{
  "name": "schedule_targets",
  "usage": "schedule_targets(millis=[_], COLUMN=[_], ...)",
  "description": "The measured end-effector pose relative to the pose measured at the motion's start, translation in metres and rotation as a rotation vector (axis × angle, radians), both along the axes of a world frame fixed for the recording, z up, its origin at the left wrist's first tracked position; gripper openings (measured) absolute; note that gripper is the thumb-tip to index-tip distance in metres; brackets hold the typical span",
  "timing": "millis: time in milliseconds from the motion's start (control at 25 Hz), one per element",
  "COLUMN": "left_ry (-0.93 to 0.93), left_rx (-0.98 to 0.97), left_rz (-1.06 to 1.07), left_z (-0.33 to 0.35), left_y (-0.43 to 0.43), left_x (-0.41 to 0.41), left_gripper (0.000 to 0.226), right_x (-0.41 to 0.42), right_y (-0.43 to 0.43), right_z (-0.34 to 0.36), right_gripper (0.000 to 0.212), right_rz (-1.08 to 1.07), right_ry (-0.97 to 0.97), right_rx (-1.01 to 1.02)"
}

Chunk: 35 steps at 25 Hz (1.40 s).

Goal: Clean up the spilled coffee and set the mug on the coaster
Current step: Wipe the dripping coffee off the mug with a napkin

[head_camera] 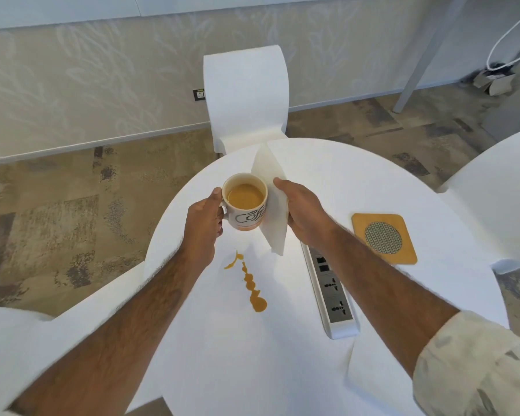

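My left hand (203, 219) grips the handle of a white mug (244, 202) with dark lettering, and light brown coffee fills most of it. The mug hangs above the round white table (327, 175). My right hand (302, 213) holds a white napkin (275, 202) upright, right beside the mug. A trail of spilled coffee (251, 283) lies on the table below the mug, running toward me. An orange square coaster (383, 237) with a grey mesh disc rests on the table to the right of my right arm.
A white power strip (333, 295) with sockets lies on the table under my right forearm, between the spill and the coaster. White chairs stand at the far side (246, 94), at the right (499, 187) and at the near left (27, 340).
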<state>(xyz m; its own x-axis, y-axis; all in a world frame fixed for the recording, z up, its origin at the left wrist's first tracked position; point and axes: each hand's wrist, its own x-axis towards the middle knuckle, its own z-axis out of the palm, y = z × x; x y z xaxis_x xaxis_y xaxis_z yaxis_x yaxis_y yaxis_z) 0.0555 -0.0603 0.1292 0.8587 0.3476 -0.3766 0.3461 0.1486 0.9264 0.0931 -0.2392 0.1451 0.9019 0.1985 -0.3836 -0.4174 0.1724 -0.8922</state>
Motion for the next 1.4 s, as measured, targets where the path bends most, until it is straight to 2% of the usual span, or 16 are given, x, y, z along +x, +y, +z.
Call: schedule_targets(millis=[240, 320, 640, 800, 880, 1080, 1200, 1280, 1320, 1400], left_ry=[-0.009, -0.009, 0.013, 0.004, 0.001, 0.018, 0.013, 0.006, 0.004, 0.001], left_rx=[-0.008, -0.029, -0.082, -0.095, -0.096, -0.105, -0.117, -0.122, -0.125, -0.124], left_rz=[-0.052, -0.066, -0.080, -0.096, -0.101, -0.109, -0.123, -0.124, -0.125, -0.123], left_z=[-0.078, -0.099, -0.141, -0.146, -0.147, -0.147, -0.147, -0.147, -0.147, -0.146], left_y=[0.022, 0.027, 0.037, 0.041, 0.043, 0.043, 0.043, 0.044, 0.044, 0.043], left_x=[0.054, 0.068, 0.083, 0.081, 0.079, 0.076, 0.074, 0.073, 0.072, 0.071], left_gripper=[0.043, 0.043, 0.043, 0.044, 0.043, 0.043, 0.042, 0.042, 0.042, 0.044], right_x=[0.045, 0.056, 0.068, 0.069, 0.069, 0.068, 0.066, 0.062, 0.059, 0.053], right_y=[0.017, 0.020, 0.032, 0.034, 0.035, 0.028, 0.012, -0.004, -0.012, -0.025], right_z=[-0.080, -0.098, -0.125, -0.131, -0.136, -0.138, -0.131, -0.123, -0.118, -0.109], right_gripper=[0.033, 0.031, 0.021, 0.038, 0.038, 0.036, 0.023, 0.025, 0.028, 0.034], right_rz=[-0.051, -0.059, -0.034, -0.025, -0.011, -0.013, -0.123, -0.192, -0.198, -0.168], right_ry=[0.056, 0.056, 0.087, 0.120, 0.113, 0.048, -0.001, -0.034, -0.071, -0.190], right_rx=[-0.025, -0.043, -0.084, -0.098, -0.113, -0.156, -0.175, -0.175, -0.201, -0.402])
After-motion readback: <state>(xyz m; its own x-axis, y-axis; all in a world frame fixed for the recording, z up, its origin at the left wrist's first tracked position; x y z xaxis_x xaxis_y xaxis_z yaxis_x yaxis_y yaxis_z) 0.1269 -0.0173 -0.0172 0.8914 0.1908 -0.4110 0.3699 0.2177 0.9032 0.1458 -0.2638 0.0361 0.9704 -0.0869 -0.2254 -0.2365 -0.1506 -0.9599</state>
